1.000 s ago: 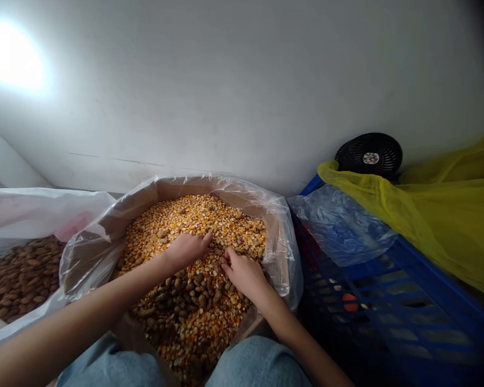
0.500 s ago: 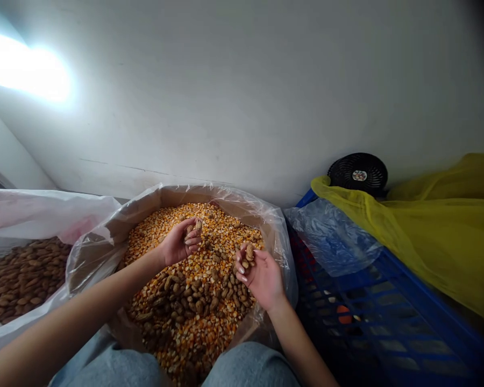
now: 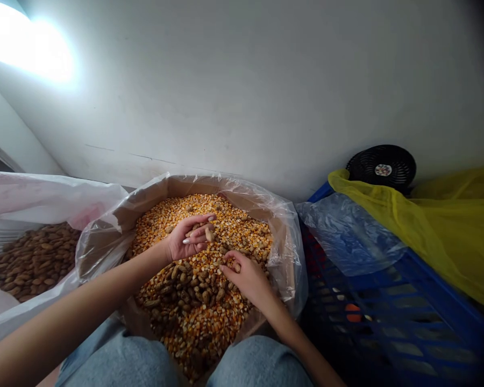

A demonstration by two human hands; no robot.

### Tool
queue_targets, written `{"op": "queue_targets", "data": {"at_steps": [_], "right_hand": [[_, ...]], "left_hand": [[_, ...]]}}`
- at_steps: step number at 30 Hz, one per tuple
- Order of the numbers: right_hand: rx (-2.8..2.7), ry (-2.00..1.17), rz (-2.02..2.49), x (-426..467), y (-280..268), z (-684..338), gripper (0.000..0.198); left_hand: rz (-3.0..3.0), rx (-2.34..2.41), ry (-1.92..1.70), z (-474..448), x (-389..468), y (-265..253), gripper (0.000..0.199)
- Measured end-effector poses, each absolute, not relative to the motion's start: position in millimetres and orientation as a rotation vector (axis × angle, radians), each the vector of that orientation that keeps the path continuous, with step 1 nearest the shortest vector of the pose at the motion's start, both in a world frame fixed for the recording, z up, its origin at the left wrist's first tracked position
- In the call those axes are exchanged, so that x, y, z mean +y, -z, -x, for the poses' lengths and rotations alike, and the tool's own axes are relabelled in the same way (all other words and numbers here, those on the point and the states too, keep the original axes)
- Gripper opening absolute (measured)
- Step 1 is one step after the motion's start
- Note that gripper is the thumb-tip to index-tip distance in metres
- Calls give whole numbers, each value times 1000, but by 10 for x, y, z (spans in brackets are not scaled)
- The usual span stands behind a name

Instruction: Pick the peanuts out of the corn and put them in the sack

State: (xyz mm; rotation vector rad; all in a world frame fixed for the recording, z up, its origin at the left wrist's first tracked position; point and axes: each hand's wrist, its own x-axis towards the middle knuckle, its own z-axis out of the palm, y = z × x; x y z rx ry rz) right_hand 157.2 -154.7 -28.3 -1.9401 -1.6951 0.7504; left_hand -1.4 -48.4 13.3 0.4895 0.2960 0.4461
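My left hand (image 3: 189, 239) is over the corn kernels (image 3: 165, 207), palm turned up and fingers curled around several unshelled peanuts. One peanut (image 3: 210, 235) shows at its fingertips. Lower and to the right, my right hand (image 3: 248, 277) is palm down just above the corn, its thumb and fingers closed on a peanut (image 3: 236, 266). A heap of peanuts (image 3: 189, 287) lies on the corn below both hands. Corn and heap sit in a sack lined with clear plastic (image 3: 292, 236), which stands in front of my knees.
At the left is a white sack (image 3: 64, 193) of brown nuts (image 3: 36, 260). On the right stands a blue plastic crate (image 3: 411, 269) with clear plastic film (image 3: 350, 231), yellow mesh (image 3: 447, 231) and a small black fan (image 3: 381, 169) on or behind it. A grey wall (image 3: 242, 91) rises behind.
My right hand has turned from palm up to palm down and moved left, nearer the corn and my left hand. My left hand has opened slightly, still holding peanuts. The view has shifted a little.
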Motion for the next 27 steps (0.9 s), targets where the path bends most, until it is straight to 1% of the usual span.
{"op": "queue_targets", "data": {"at_steps": [3,5,6,7,9,11,12,14,16,19,22,24,27], "right_hand": [[-1949,-526,2114,-1527,313,-1509,21],[-2025,-494,2167,-1510,340,-1482,18],[-2000,-530,2168,-1504,349,-1478,16],[-1922,-619,2142,-1500,352,-1482,15],[-1611,-961,1968,-1502,328,-1517,14],[-1169,-1367,1621,-1513,263,-1582,15],[-948,-1520,1425,-1520,220,-1622,16],[-602,-1684,1095,-1530,129,-1700,17],[-409,-1739,921,-1532,59,-1754,18],[-313,-1764,908,-1526,36,-1761,21],[-457,-1721,1086,-1529,105,-1692,24],[-753,-1632,1303,-1542,170,-1630,22],[-1417,-1265,1662,-1570,245,-1550,16]], "left_hand": [[-536,306,-480,-5,-481,-132,21],[-651,355,-492,-31,-469,-108,22],[-753,407,-483,-43,-465,-90,23],[-897,479,-461,-51,-466,-68,25],[-1315,646,-406,-50,-493,-19,25],[-1823,786,-335,-27,-562,38,21],[-2054,827,-289,-10,-610,68,18],[-2389,835,-194,26,-711,135,19],[-2569,770,-110,52,-794,205,22],[-2678,658,-22,67,-841,296,20],[-2616,689,9,62,-809,331,15],[-2496,742,-27,56,-760,309,15],[-2136,747,-102,46,-667,216,14]]}}
